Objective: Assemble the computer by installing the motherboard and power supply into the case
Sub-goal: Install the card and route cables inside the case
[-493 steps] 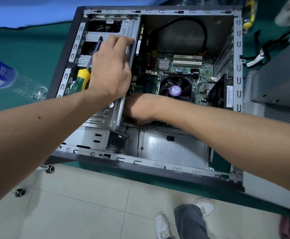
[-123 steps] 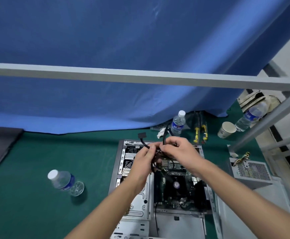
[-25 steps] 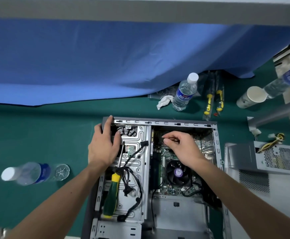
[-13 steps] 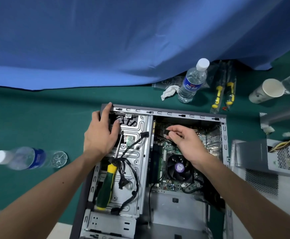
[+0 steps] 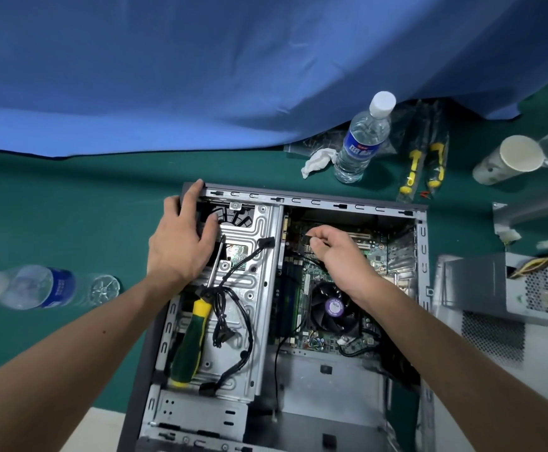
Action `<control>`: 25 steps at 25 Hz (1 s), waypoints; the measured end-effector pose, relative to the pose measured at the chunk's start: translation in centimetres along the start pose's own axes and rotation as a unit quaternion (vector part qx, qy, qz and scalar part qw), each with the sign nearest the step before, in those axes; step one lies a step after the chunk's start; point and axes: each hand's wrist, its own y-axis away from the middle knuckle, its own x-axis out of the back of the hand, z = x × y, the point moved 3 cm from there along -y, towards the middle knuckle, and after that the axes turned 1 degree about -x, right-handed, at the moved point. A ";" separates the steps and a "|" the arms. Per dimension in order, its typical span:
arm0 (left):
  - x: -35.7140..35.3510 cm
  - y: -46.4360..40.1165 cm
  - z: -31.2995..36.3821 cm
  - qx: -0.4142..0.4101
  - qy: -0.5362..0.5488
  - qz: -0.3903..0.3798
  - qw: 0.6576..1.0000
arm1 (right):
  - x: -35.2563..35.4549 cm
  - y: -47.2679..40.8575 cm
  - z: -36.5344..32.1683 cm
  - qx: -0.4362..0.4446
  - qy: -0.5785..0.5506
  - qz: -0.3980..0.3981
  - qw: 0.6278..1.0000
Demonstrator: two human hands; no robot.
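An open grey computer case (image 5: pixel 347 205) lies on its side on the green table. The motherboard (image 5: pixel 331 340) sits inside it, with a black CPU fan (image 5: pixel 333 308) in the middle. My left hand (image 5: pixel 181 239) rests on the case's far left corner, fingers spread over the drive cage (image 5: pixel 250 256). My right hand (image 5: pixel 338 252) reaches into the case and pinches a black cable connector (image 5: pixel 308 238) at the top of the board. The power supply (image 5: pixel 527 288) stands outside the case at the right, with its yellow wires showing.
A green and yellow screwdriver (image 5: pixel 191 340) and a black cable (image 5: pixel 233 308) lie on the drive cage. One water bottle (image 5: pixel 362 138) stands behind the case, another (image 5: pixel 34 288) lies at the left. Two yellow-handled tools (image 5: pixel 424 168), a paper cup (image 5: pixel 507 159) and a crumpled tissue (image 5: pixel 318 159) are at the back.
The view has tilted down and closer. My right hand has moved slightly right over the board, still pinching the connector. My left hand keeps its place on the case corner.
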 end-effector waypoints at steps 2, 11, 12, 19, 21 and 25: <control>-0.1 0.2 0.0 -0.001 0.000 0.000 1.000 | -0.4 0.1 0.0 0.002 -0.032 -0.005 0.999; 0.0 0.2 0.1 0.002 0.001 -0.003 1.000 | -1.0 -0.5 -0.4 0.014 -0.042 0.000 0.999; 0.0 0.2 0.1 0.002 0.002 -0.004 1.000 | -0.8 -0.6 -0.4 0.013 -0.039 0.003 0.999; 0.0 0.3 0.1 0.007 0.003 -0.008 1.000 | -0.9 -1.7 -0.3 0.016 0.018 0.006 1.000; 0.0 0.2 0.0 0.007 0.005 -0.009 1.000 | -0.9 -2.1 -0.5 0.018 0.025 0.015 0.999; 0.0 0.0 -0.1 0.007 0.010 -0.008 1.000 | -1.0 -2.3 -0.5 0.013 0.035 0.018 0.999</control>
